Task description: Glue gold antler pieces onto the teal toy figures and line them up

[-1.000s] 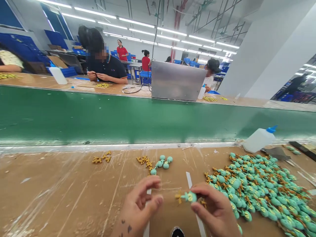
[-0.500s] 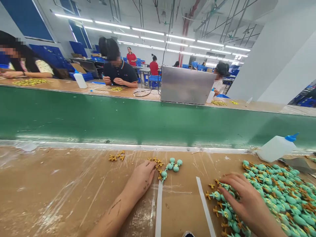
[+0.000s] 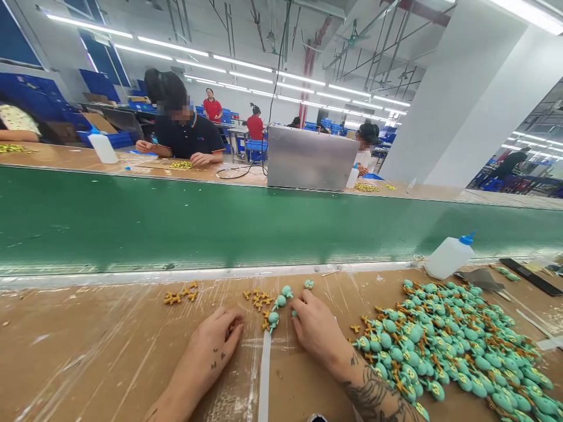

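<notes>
My left hand (image 3: 216, 341) rests on the brown table with curled fingers, and whatever its fingertips hold is hidden. Just beyond it lies a small cluster of brown cross-shaped pieces (image 3: 259, 299). My right hand (image 3: 317, 328) has its thumb and fingers closed around a small teal figure head (image 3: 294, 313), mostly covered by the fingers. Another teal head (image 3: 308, 284) sits just past those fingertips. Between the hands, teal heads (image 3: 281, 301) lie in a short row, the nearest one beside a brown piece.
A large pile of teal figures with brown parts (image 3: 440, 346) spreads to the right. Behind it stands a white bottle with a blue cap (image 3: 449, 258). More brown pieces (image 3: 181, 293) lie at left. A green conveyor belt (image 3: 220, 225) runs across; co-workers sit beyond.
My right hand has moved left from the big pile to the loose teal heads. My left hand has drawn back from the brown pieces, its fingers now curled. The view has turned right.
</notes>
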A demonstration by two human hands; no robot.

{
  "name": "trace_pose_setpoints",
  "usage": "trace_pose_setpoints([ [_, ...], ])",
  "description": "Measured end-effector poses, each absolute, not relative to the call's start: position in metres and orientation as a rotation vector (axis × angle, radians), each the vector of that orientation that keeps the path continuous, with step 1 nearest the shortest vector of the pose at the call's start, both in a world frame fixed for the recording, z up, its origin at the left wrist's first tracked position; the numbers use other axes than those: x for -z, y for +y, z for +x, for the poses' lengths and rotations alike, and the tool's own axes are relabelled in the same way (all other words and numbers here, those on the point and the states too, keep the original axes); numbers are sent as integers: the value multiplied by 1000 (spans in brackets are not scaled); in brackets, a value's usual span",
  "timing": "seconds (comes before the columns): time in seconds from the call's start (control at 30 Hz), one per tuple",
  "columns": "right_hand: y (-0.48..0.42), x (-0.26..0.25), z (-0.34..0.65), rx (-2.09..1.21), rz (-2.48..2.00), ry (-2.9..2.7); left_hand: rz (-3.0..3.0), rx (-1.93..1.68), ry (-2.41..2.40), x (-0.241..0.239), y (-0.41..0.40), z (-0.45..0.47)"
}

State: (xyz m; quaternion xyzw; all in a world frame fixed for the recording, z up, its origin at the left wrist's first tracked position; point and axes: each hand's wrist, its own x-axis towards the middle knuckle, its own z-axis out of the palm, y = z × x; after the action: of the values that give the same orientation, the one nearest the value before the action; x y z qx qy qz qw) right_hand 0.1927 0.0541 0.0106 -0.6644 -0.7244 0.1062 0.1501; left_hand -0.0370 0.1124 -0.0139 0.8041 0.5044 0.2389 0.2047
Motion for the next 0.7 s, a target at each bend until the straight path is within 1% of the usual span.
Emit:
trace_pose_setpoints([
  [0.2, 21, -15, 214, -507, -1722, -1925, 2211, -532, 1380, 5, 109, -41],
  [0.3, 0, -9, 224, -647, -1551, -1772, 2152, -515, 1357, 1, 107, -43],
  [0.4, -19, 3, 229, -693, -1391, -1745, 2096, -524, 1343, -5, 101, -36],
  [0.53, -41, 9, 233, -642, -1194, -1771, 1741, -584, 1183, -13, 74, -17],
  [0.7, -65, 12, 251, -827, -1003, -1886, 1215, -706, 963, -7, 23, -3],
])
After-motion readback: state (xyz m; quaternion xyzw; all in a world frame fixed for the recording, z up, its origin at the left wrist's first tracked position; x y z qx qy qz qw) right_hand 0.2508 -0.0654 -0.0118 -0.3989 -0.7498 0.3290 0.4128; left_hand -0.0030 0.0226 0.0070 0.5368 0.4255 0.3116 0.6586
